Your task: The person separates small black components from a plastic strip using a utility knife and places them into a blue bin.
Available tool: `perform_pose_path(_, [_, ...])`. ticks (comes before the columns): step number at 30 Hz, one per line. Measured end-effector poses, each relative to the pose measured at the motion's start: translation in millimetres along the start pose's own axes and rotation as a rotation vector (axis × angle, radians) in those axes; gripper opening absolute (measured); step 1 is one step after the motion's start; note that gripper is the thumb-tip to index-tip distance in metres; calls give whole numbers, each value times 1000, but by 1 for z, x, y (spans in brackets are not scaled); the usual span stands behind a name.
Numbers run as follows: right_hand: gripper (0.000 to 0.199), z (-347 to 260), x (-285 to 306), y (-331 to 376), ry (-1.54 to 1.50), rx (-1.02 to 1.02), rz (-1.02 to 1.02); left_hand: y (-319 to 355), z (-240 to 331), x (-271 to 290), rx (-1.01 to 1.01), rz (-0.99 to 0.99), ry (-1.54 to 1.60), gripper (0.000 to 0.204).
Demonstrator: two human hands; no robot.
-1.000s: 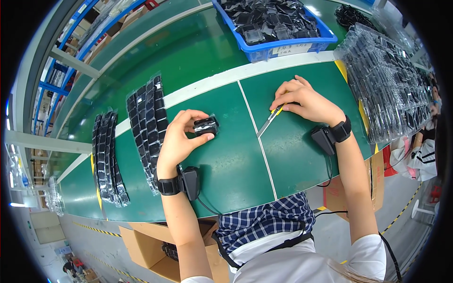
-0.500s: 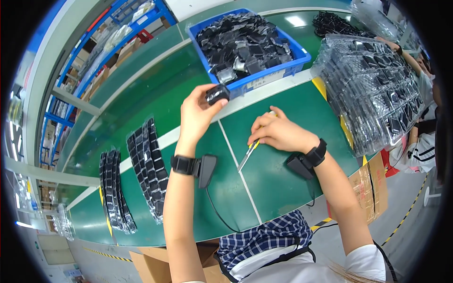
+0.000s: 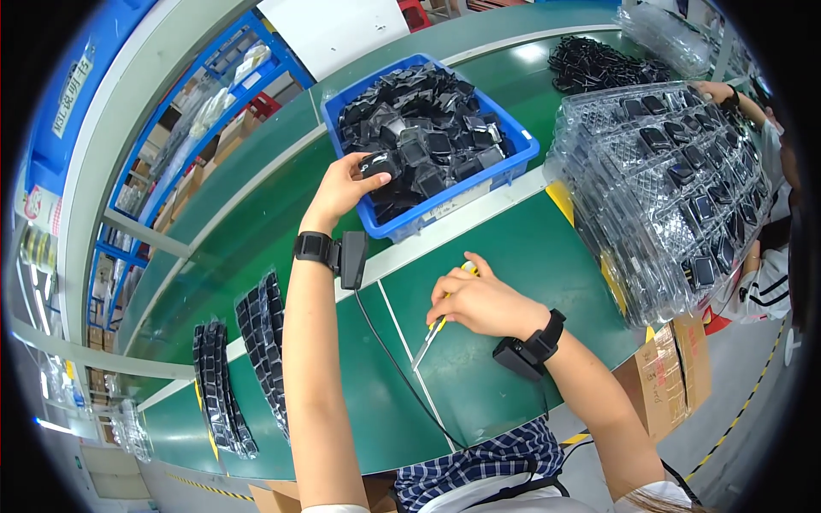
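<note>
Noon being the top of my remote view, here's the green workbench point(image 3: 505, 402), sweeping right across the middle. Between two and three o'clock, a tall stack of clear trays point(image 3: 650, 197) with dark items in the pockets. Twelve o'clock: the blue bin point(image 3: 393, 229), heaped with loose black pieces point(image 3: 436, 145). Down at eight, strips of wrapped black squares point(image 3: 221, 393) lying along the bench.

Now the hands. My left hand point(image 3: 340, 190), between ten and eleven, has thumb and fingers clamped on a dark block point(image 3: 381, 164), and that block sits just shy of twelve, over the bin's near-left corner. One item or several pressed together? I can't tell, nor whether it touches the heap. My right hand point(image 3: 486, 301), at four o'clock, is wrapped around the yellow-handled cutter point(image 3: 428, 342), blade slanting toward six.

So, how to do this placing well, in my judgement: get the block fully inside the rim, low over the heap, before loosening the grip, and spread the fingers gently so nothing skids out over the wall. The slick-looking wrapping could slip. And that cutter: blade low, well apart from the left forearm.
</note>
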State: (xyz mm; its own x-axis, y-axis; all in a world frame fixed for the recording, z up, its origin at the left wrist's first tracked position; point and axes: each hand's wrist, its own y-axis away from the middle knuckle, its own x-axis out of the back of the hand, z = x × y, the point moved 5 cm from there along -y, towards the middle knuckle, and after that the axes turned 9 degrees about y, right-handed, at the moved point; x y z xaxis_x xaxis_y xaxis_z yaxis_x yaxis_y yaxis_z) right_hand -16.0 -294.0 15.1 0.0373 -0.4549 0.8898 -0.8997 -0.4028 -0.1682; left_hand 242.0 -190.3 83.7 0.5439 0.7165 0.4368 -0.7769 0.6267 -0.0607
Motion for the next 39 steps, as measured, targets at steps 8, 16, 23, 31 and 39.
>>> perform_pose_path(8, [18, 2, 2, 1, -42, 5, 76, 18, 11, -12, -199, 101, -516, 55])
perform_pose_path(16, [21, -1, 1, -1, -48, 9, 64, 39, -24, -7, -169, 206, -288, 66])
perform_pose_path(23, [22, 2, 1, -1, 1, -12, -20, 26, -13, -24, -252, 80, -286, 80])
perform_pose_path(31, [18, -1, 6, 0, -39, -9, 53, -10, 7, -32, -231, 138, -569, 102])
perform_pose_path(39, [18, 0, 3, -1, -37, -25, 57, -52, 9, -22, -124, -83, -463, 102])
